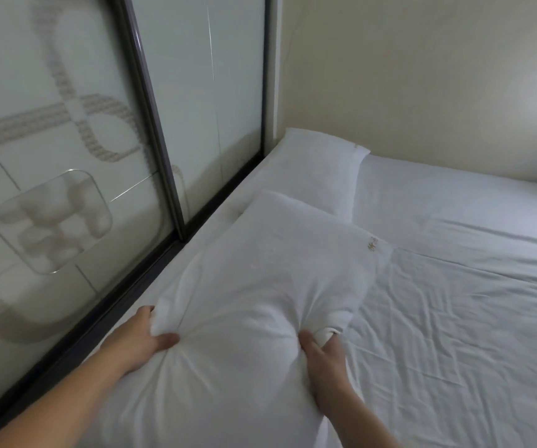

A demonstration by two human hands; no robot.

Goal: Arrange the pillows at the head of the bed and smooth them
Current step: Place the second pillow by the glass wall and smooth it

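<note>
A white pillow [276, 266] with a small gold emblem near its far right corner lies along the left side of the bed, raised at my end. My left hand [144, 337] pinches its near left corner, thumb pressed into the fabric. My right hand [322, 354] grips a bunched fold at its near right edge. A second white pillow [318, 169] lies flat beyond it, in the far corner against the wall.
The bed's white sheet [454, 318] is creased and spreads to the right. A frosted glass partition [66, 156] with a dark metal frame [150, 118] runs tight along the bed's left side. A cream wall [422, 76] stands behind the far pillow.
</note>
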